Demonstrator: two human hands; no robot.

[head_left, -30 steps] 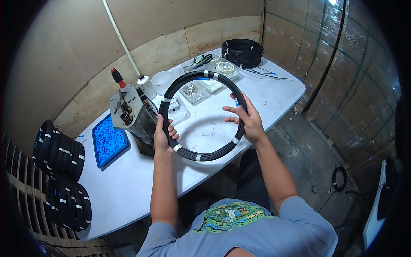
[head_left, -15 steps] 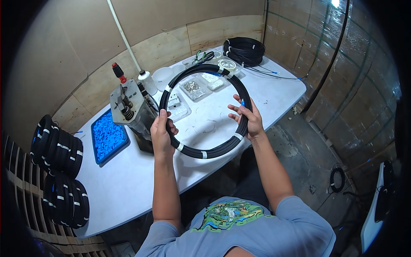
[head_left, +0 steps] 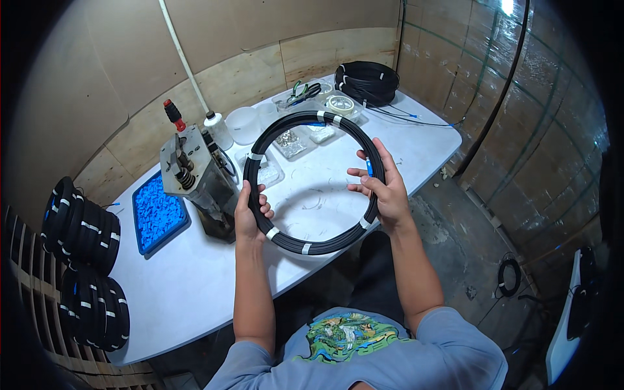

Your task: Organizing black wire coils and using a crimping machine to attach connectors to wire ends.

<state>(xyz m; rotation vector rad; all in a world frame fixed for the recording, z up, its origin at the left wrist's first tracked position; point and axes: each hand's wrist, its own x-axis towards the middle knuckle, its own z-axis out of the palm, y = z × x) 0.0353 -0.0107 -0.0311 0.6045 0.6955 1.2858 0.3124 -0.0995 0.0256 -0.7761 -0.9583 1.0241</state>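
Holding the coil of black cable by the side nearer the metal machine, the left hand has its thumb in front and its fingers curled through the middle; the right hand grasps the side farther from the machine more loosely, its thumb close by a blue connector and some fingers partly spread inside the ring; the coil is just to the right of the machine, raised above the white table; its many strands look springy and fairly stiff, so it should keep its round shape yet flex a little if squeezed, and its likely moderate weight suits a hold on both sides; the surface seems smooth and may slide slightly under the fingers; white tape bands bind it at intervals, and the full bundle beside a band looks the surest hold; the connector is probably the tender part, better not pinched
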